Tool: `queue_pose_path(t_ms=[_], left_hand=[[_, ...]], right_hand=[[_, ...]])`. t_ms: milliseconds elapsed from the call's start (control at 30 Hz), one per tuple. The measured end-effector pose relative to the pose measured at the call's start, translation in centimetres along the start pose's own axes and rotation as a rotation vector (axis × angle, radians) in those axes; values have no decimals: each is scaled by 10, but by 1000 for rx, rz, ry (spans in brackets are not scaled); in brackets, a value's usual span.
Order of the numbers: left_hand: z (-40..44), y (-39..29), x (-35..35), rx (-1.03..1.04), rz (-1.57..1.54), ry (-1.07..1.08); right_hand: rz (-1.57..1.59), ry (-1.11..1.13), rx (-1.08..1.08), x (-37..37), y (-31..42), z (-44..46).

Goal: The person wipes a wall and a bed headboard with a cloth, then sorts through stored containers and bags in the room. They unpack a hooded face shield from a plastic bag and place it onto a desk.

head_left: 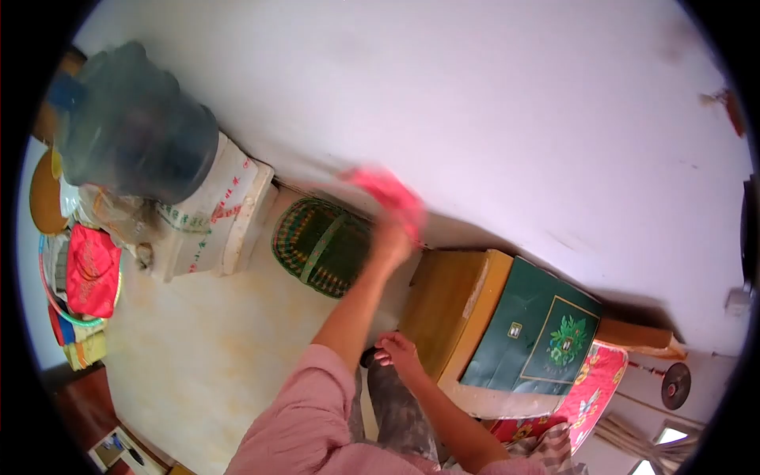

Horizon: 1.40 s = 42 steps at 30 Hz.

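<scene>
My left hand (393,240) grips a pink cloth (388,194), both smeared by motion, up against the white wall (507,119). Below it on the floor sits a green woven basket (297,241) with an arched handle, partly hidden by my forearm. My right hand (401,356) hangs low in front of my leg with loosely bent fingers and nothing in it. A wooden cabinet (443,297) is the closest thing to that hand, just to its right.
A large bluish water bottle (146,131) rests on white printed boxes (218,218) at left. Beside them are a plastic bag (119,214) and a red bag (93,269). A dark green box (530,328) lies on the cabinet. Pale floor (206,348) spreads below.
</scene>
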State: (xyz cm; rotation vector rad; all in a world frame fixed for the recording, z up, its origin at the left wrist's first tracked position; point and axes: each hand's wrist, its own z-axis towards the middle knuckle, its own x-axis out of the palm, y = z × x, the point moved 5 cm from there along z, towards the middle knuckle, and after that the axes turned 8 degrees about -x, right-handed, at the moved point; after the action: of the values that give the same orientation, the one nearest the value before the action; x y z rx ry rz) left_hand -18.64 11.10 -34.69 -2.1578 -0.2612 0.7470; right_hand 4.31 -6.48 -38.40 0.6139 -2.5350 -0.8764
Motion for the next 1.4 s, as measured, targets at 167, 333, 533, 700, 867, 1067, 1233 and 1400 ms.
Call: queue_pose_path(t_ms=[167, 333, 533, 700, 867, 1067, 1233, 1400], left_hand=[[-36, 153, 165, -2, -426, 573], [14, 73, -111, 114, -493, -490], [98, 106, -128, 147, -315, -891], [14, 194, 182, 60, -242, 684], [-20, 85, 193, 90, 16, 969], [109, 174, 54, -214, -1524, -664], [63, 187, -40, -204, -896, -911], [-2, 44, 118, 13, -675, 780]], right_hand=[[-72, -40, 101, -11, -33, 24], [-52, 21, 124, -6, -43, 43], [21, 90, 159, 22, -56, 38], [-9, 85, 194, 23, -59, 31], [-72, 101, 279, -4, -67, 19], [42, 19, 196, -1, -66, 10], [10, 17, 192, -2, -57, -3], [-36, 69, 152, 17, -49, -21]])
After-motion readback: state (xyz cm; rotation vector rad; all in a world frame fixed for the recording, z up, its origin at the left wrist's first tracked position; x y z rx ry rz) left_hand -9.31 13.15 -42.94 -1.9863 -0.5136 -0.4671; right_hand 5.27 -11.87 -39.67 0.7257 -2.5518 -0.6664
